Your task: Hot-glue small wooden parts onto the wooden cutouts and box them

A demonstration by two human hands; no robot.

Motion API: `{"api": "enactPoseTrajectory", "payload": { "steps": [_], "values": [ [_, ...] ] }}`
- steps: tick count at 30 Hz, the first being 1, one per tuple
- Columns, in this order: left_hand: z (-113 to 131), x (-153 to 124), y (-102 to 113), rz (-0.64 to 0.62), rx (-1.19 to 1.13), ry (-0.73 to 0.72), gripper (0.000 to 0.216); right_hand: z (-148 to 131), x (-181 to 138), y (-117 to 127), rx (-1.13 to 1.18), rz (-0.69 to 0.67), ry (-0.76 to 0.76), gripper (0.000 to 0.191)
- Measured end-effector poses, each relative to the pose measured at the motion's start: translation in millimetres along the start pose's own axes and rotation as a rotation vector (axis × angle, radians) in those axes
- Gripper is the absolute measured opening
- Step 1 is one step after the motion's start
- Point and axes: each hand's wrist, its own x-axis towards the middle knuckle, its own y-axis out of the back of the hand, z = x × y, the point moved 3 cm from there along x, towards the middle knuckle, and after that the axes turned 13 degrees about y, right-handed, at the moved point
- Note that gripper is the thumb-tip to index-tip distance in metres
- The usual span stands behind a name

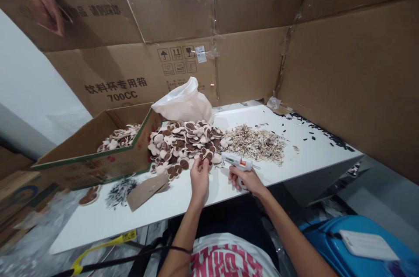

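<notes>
**Cardboard walls, white counter, one glue gun and loads of fuzzy patches**

Brown cardboard panels (248,58) fence off the back of this white counter (316,154), lights overhead.

Left hand (200,176), around the middle of the frame, has its thumb and fingers pinched on a brown-and-cream patch (206,154) at the front edge of the pile. Right hand (244,178), just beside it, is wrapped round the handle of a white glue gun (238,161), nozzle pointing left toward the patch.

I'd guess the patch is super light, soft and floppy, so pinch it by the rim and don't squash it. Gun looks like stiff, smooth plastic, a bit heavier; stick to the handle, since the tip could be hot.

Further out: the patch pile (178,143), a heap of thin pale bits (255,143) to its right, a white bag (186,102) behind. Cardboard box (94,165) at left holds more patches. Black bits (337,139) lie scattered far right. Upper left, somebody else's hand (46,6) hangs over the cardboard.
</notes>
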Motion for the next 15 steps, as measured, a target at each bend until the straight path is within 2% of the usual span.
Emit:
{"api": "enactPoseTrajectory", "payload": {
  "steps": [6, 15],
  "values": [
    [-2.7, 1.3, 2.4, 0.018, 0.077, -0.022, 0.041, 0.5, -0.7, -2.0, -0.035, -0.075, -0.007, 0.048],
    [4.7, -2.5, 0.2, 0.025, 0.109, -0.038, 0.04, -2.6, -2.4, -2.5, -0.161, -0.084, -0.041, 0.048]
  ]
}}
